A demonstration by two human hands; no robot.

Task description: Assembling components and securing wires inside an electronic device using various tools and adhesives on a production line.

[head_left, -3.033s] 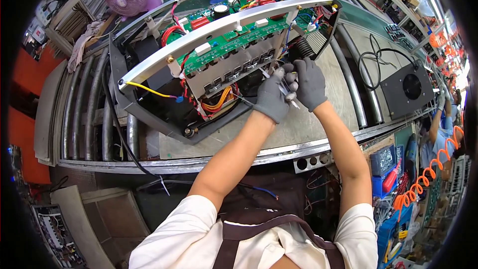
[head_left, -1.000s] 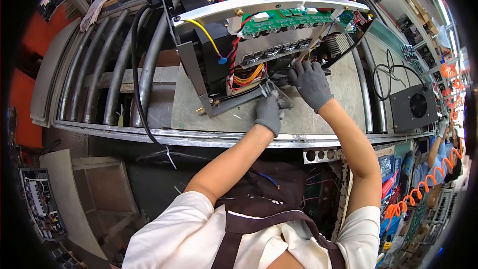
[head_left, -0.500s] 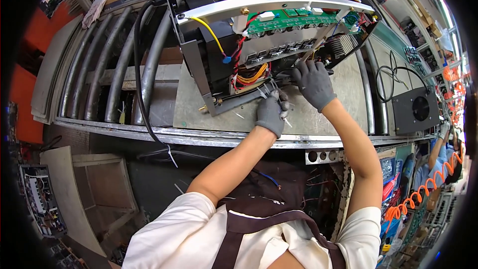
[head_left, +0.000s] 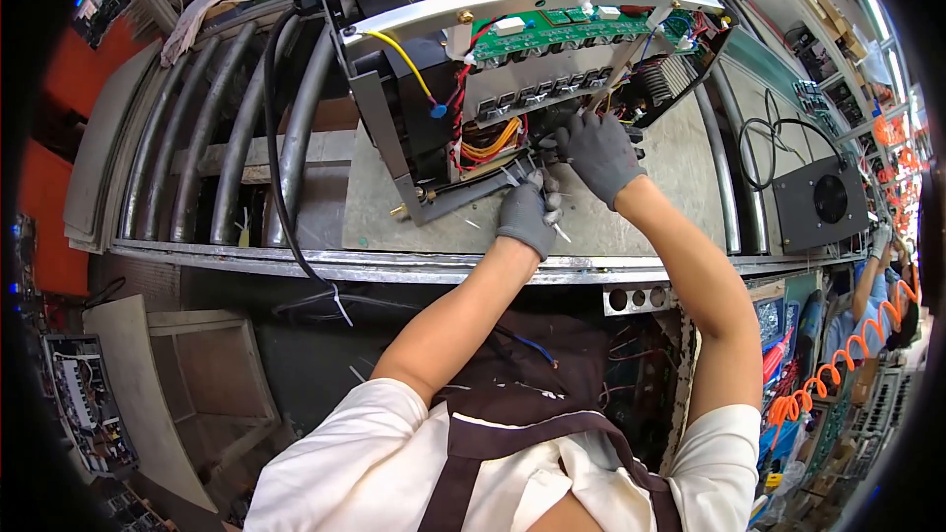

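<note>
Rollers (head_left: 304,138) sit by our surface (head_left: 603,232). Our left fingers (head_left: 553,201) and right fingers (head_left: 581,138) curl; on what, we can't tell. Tugging could loosen wires (head_left: 495,146).

A conveyor (head_left: 296,128) with metal rollers (head_left: 236,128) and a front rail (head_left: 236,258) carries a pale board (head_left: 680,197). The open chassis (head_left: 379,138) sits on the board, with a small white strip (head_left: 473,224) in front of it. A black cable (head_left: 269,128) crosses the left rollers and hangs over the rail. Past the right rollers lies a dark panel (head_left: 793,227), a black cord (head_left: 740,145) looped beside it.
</note>
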